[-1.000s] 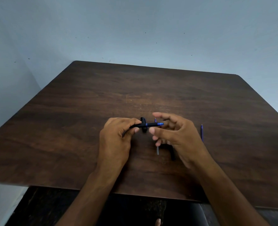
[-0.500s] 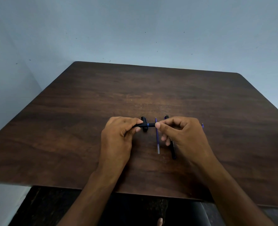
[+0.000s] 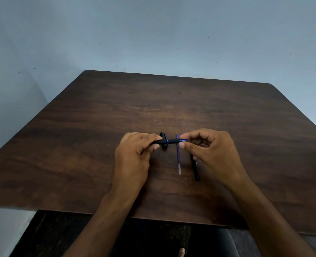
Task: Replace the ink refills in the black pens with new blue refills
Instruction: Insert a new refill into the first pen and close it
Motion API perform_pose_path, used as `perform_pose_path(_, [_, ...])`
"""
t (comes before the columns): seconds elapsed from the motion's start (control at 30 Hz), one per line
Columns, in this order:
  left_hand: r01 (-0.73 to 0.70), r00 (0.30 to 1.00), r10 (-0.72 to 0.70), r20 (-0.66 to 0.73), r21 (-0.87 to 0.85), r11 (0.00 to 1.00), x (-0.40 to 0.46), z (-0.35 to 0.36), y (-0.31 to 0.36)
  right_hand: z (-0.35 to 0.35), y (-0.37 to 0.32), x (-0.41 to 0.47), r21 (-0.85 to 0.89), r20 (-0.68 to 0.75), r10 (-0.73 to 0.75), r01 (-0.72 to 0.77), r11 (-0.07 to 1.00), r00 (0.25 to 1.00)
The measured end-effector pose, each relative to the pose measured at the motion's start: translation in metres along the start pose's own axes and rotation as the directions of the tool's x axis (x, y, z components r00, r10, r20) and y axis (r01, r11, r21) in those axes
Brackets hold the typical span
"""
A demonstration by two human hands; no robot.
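Head camera looks forward and down, close over the table (image 3: 97,145).

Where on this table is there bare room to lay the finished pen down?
The table is bare left of the left hand, across the far half, and right of the right hand. It is crowded between the hands: cap, loose refill, second pen.

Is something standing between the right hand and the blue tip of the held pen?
Nothing visible does. The right hand already pinches the blue tip of the pen, which the left hand holds.
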State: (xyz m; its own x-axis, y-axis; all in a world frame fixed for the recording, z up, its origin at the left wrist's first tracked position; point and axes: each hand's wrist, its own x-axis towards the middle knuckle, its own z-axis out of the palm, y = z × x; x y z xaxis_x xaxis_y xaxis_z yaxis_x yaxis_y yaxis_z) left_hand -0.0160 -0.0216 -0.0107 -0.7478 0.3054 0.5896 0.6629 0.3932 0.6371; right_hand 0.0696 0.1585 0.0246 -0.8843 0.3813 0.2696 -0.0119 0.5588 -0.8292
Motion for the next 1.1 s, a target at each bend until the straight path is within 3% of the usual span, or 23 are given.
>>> perform_pose_path(0.8, [-0.031, 0.999, 0.031, -0.008, 0.035, 0.999, 0.0002, 0.0001, -0.0004, 0.0029, -0.0009, -0.0001, -0.059, -0.009, -0.050, 0.050, 0.997, 0.999])
perform_pose_path(1.1, [-0.035, 0.999, 0.035, 0.001, 0.043, 0.998, 0.0007, 0.0002, 0.0009, 0.0034, 0.0041, 0.0022, 0.050, 0.024, -0.042, 0.041, 0.998, 0.999])
